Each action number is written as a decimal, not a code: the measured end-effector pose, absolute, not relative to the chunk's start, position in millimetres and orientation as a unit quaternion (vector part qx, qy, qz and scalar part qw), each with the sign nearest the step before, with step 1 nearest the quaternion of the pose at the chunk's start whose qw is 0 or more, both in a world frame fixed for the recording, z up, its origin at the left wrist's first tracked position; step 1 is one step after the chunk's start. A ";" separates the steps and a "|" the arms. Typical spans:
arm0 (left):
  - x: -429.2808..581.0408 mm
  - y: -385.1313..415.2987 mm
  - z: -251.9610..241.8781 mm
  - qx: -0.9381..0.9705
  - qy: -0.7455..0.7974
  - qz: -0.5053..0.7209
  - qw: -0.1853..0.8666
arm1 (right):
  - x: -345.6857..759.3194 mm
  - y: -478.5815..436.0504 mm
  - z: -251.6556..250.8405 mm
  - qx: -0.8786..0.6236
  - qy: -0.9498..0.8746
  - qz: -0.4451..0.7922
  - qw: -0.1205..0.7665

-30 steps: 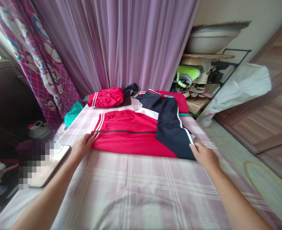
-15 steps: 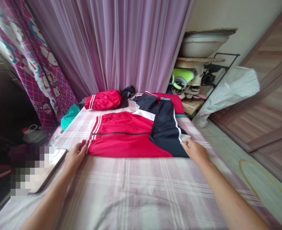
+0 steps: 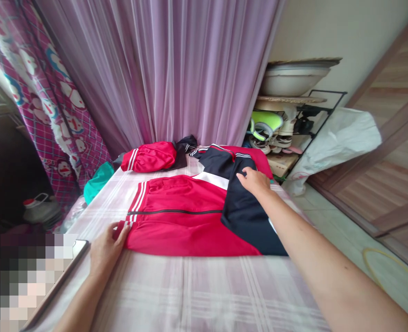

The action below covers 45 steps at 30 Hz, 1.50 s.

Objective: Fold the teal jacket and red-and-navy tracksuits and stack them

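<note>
A red, white and black track jacket point(image 3: 179, 230) lies spread sideways on the bed, its dark zipper running across the red part. One black sleeve point(image 3: 240, 198) is folded over the front. At the striped hem on the left, my left hand point(image 3: 107, 246) pinches the near corner between thumb and fingers. My right hand point(image 3: 257, 181) reaches over the black sleeve near its striped cuff, thumb and forefinger apart; whether it touches the cloth I cannot tell. The jacket's near right end is partly hidden behind my right forearm.
On the plaid bedsheet point(image 3: 190, 295), a bunched red garment point(image 3: 152, 156) lies at the back left and folded red cloth point(image 3: 262, 161) behind the sleeve. A tablet-like device point(image 3: 81, 246) rests at left. A shoe rack point(image 3: 309, 138) with a white bag point(image 3: 339, 138) stands beyond the right edge.
My right hand has let go of the jacket's near right edge and moved away from me, over the sleeve. My left hand stays at the hem. The view has tilted up slightly.
</note>
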<state>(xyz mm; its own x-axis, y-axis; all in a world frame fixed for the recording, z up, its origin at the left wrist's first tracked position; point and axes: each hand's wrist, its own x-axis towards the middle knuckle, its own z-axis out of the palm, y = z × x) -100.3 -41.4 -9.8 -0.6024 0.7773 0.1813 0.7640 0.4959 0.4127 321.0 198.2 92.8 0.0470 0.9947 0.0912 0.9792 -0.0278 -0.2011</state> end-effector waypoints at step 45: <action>-100.1 -41.7 -10.1 0.440 0.865 0.242 0.016 | 387.3 87.5 -66.6 -0.550 -0.802 -0.125 0.197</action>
